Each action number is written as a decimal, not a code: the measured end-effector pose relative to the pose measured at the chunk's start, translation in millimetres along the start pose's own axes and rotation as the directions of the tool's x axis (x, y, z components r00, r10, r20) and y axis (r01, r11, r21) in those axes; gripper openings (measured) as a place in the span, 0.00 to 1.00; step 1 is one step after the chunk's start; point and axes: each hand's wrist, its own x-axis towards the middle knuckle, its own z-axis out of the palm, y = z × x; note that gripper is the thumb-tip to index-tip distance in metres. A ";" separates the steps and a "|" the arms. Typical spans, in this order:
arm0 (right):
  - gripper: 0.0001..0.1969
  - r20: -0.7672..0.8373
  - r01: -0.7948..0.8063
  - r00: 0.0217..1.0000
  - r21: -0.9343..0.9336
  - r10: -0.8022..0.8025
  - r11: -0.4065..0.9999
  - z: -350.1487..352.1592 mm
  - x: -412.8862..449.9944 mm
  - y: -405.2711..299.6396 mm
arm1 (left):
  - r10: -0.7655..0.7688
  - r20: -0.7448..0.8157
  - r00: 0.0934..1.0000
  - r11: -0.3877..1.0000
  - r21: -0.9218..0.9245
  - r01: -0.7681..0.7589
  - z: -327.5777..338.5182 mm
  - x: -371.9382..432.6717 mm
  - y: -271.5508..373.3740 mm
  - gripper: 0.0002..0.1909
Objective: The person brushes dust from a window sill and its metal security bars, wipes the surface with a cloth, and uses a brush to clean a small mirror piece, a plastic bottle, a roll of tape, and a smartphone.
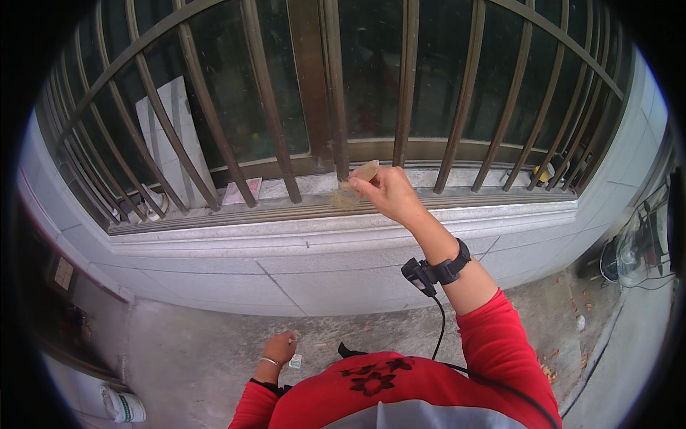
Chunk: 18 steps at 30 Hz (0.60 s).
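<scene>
My right hand grips the pale handle of a flat bristle brush. The tan bristles point down and left, over the bottom rail of the window guard, near the foot of a brown metal bar. Whether they touch the rail is hard to tell. Low by my side hangs my left hand, its fingers curled and nothing visible in it. A black strap with a cabled device sits on my right wrist.
Behind the bars, a tile panel leans at left beside a pinkish flat item. A yellow object stands at the sill's right end. The stone ledge juts outward. On the concrete floor are a white sack and a small card.
</scene>
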 end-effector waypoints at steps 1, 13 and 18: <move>0.10 0.000 0.001 1.000 0.007 -0.001 1.000 -5.4 0.1 2.1 | -0.011 0.011 1.000 1.000 0.015 0.011 1.4 -0.8 -0.8 0.06; 0.06 0.185 0.340 0.921 0.046 -0.342 0.939 -31.3 -7.9 7.3 | -0.083 0.036 0.996 0.994 0.072 0.080 7.8 -14.0 2.4 0.06; 0.05 0.255 0.406 0.893 -0.095 -0.372 0.909 -3.9 -22.8 11.0 | -0.097 0.002 0.995 0.993 0.066 0.097 12.9 -9.0 0.0 0.07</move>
